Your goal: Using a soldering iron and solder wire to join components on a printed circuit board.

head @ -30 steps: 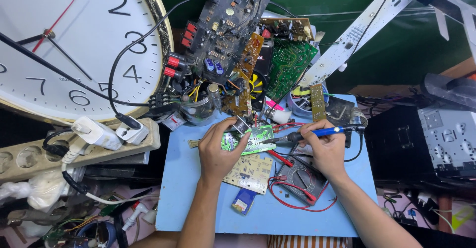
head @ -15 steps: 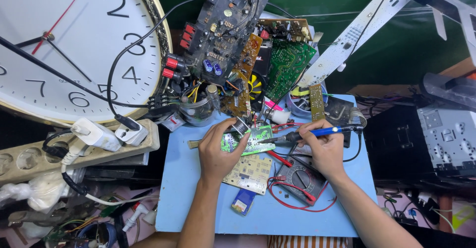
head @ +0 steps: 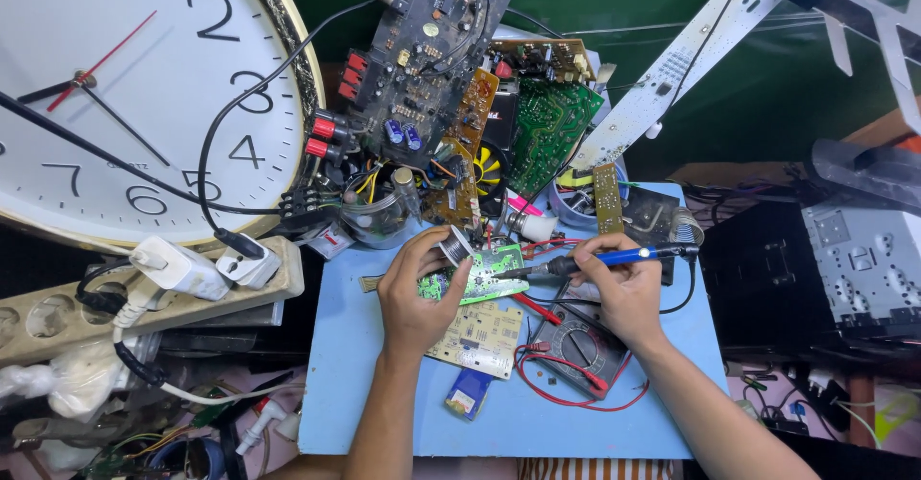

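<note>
Soldering mid-joint, we judge: our left hand (head: pixel 414 293) pinches a solder spool (head: pixel 453 246) over the small green circuit board (head: pixel 477 271) on the blue counter (head: pixel 336 365) — our right hand (head: pixel 624 283) grips the blue soldering iron (head: pixel 585 262), tip at the board, beige board (head: pixel 477 336) and multimeter (head: pixel 576 346) just beside.

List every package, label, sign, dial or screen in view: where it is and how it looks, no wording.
Wall clock: upper left, round white face, black numerals, red second hand, pale gold rim.
Multimeter: on the blue mat under the right hand, dark body, round dial, red leads.
Small card: near the mat's front edge, blue with a pale label.
No packages or lit screens show.
</note>
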